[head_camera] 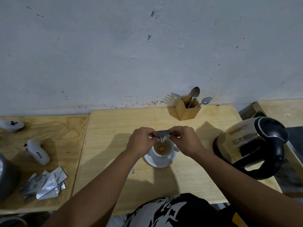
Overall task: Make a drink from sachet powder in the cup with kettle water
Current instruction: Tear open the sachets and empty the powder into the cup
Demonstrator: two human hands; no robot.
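Silver foil sachet (pixel 161 135) runs left to right between the two hands, its long axis level, a pinched corner sagging downward toward the white cup (pixel 162 149). Left hand (pixel 141 141) and right hand (pixel 185 140) are close together, knuckles up, each pinching one end of the sachet, forearms converging from the near edge. Sachet hangs directly above the cup (brownish powder lies in its bottom), which stands on a white saucer (pixel 159 162) on the wooden table (pixel 114 128). Steel kettle (pixel 252 145) sits to the right, well apart.
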